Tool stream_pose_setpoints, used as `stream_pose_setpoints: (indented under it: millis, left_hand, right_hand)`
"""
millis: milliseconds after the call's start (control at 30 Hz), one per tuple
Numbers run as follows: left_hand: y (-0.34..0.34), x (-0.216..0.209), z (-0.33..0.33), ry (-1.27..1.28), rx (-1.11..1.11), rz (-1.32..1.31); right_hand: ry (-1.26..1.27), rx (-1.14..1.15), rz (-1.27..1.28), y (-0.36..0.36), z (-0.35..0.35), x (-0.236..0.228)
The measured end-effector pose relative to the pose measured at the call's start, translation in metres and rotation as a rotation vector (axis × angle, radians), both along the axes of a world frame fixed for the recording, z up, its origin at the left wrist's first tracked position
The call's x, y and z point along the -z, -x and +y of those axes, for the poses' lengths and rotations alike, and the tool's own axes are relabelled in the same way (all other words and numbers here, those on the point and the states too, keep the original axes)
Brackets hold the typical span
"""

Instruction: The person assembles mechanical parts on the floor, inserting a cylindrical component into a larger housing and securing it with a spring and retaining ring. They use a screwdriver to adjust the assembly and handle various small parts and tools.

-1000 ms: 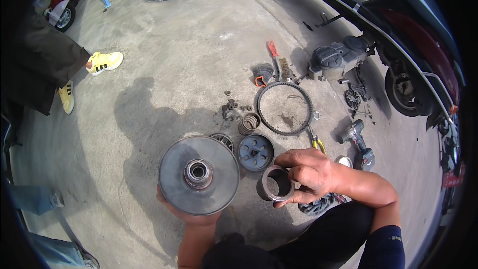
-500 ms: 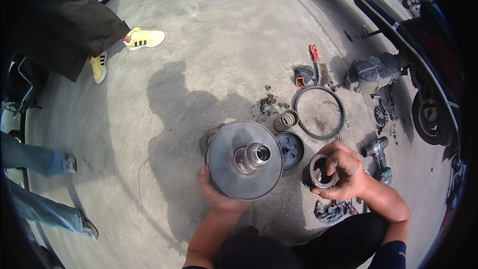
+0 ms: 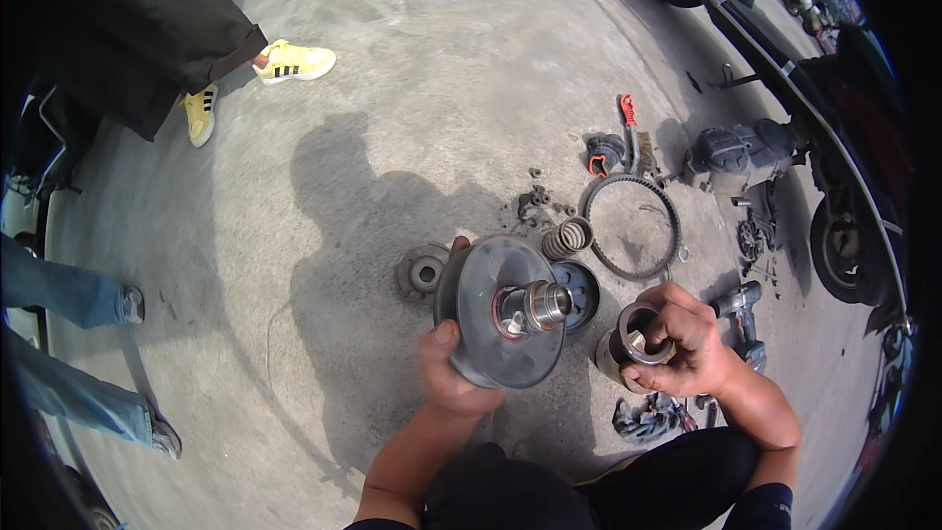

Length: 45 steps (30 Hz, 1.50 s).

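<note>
My left hand [image 3: 459,378] grips a scooter's driven pulley [image 3: 486,285] by its rim, the grey disc tilted and its shiny threaded hub pointing right. My right hand [image 3: 692,344] is closed round a flanged metal sleeve [image 3: 610,361], fingers hooked over the upper rim. The two parts are apart. On the concrete behind them lie a coil spring [image 3: 566,238], a shallow round metal drum [image 3: 588,296] partly covered by the pulley, and a toothed drive belt [image 3: 675,211]. Left of the pulley sits a dark round part with a centre hole [image 3: 412,285].
A cordless power tool [image 3: 749,334] and a dark rag [image 3: 643,420] lie near my right arm. Farther off are a red-handled wire brush [image 3: 629,110] and small loose parts [image 3: 535,201]. A scooter [image 3: 746,29] stands at right. One person's yellow shoe [image 3: 299,61] and another's jeans [image 3: 74,285] show left.
The pulley has tipped, so its hub now points more to the right, and it has shifted slightly right. The dark round part shows more fully. The sleeve has tilted more upright in my right hand.
</note>
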<state>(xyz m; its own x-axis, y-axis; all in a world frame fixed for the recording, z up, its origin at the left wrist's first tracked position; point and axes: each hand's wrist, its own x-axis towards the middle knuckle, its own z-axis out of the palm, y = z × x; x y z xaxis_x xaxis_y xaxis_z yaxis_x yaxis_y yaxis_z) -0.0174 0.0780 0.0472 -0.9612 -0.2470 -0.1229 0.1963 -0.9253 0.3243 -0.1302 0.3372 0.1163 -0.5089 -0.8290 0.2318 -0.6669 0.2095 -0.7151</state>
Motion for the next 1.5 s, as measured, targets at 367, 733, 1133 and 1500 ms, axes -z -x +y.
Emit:
stream_pose_setpoints:
  millis: [367, 733, 1133, 1500]
  left_hand:
    - [0.001, -0.004, 0.008, 0.117, 0.076, -0.029]
    - [0.003, 0.013, 0.017, -0.02, 0.167, 0.127]
    - [0.003, 0.008, 0.02, -0.005, 0.209, 0.119]
    - [0.006, 0.007, 0.019, 0.193, 0.239, 0.041]
  right_hand:
    - [-0.272, 0.055, 0.028, -0.002, -0.011, -0.025]
    - [-0.19, 0.0, 0.264, -0.005, -0.042, -0.035]
    - [-0.148, -0.063, 0.396, -0.006, -0.048, -0.029]
    - [-0.204, -0.158, 0.584, 0.0, -0.048, -0.013]
